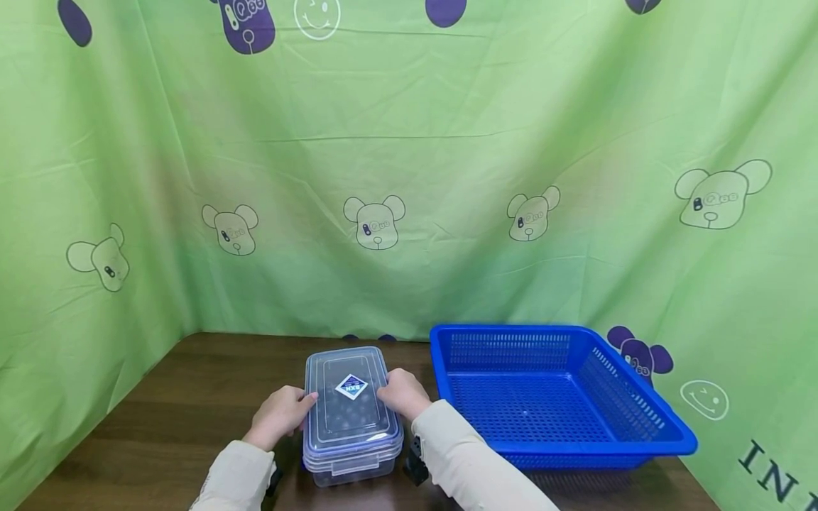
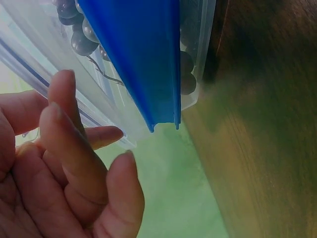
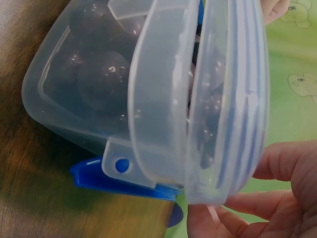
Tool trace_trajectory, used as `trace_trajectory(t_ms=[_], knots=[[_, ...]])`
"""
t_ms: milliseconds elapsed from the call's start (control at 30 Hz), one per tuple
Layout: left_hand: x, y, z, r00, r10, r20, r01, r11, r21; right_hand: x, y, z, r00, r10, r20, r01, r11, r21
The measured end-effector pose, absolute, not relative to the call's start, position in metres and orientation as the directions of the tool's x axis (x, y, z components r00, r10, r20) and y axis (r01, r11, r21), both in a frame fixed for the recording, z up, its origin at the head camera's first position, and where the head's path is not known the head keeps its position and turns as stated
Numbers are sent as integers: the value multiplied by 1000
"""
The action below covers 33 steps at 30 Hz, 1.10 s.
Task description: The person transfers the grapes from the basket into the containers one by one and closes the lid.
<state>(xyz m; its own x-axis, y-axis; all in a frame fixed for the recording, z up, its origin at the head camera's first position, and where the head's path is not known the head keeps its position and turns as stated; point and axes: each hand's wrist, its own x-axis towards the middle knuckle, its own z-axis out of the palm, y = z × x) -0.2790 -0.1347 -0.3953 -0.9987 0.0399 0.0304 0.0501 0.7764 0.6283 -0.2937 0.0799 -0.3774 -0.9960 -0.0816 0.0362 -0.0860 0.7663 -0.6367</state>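
Observation:
A clear plastic food container (image 1: 350, 477) stands on the table with its clear lid (image 1: 332, 426), which bears a blue and white label, on top. Whether the lid is fully seated I cannot tell. Round dark fruit like grapes (image 2: 83, 42), with a thin stem, shows through the wall. Blue side clips (image 2: 148, 59) hang down unlatched. My left hand (image 1: 281, 413) holds the lid's left edge, thumb on top; its other fingers spread beside the container in the left wrist view. On the opposite edge, my right hand (image 1: 407, 394) pinches the lid between thumb and fingers.
To the right of the container stands a blue perforated plastic basket (image 1: 524, 408), close to my right hand. A green printed curtain (image 1: 447, 284) hangs behind and along both sides of the brown wooden table (image 1: 160, 404).

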Motion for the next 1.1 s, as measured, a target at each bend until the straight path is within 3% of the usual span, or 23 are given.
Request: trace_trajectory(t_ms=[1100], knots=[[-275, -135, -399, -999, 50, -8, 33, 760, 650, -291, 83, -380, -995, -104, -6, -74, 743, -665]])
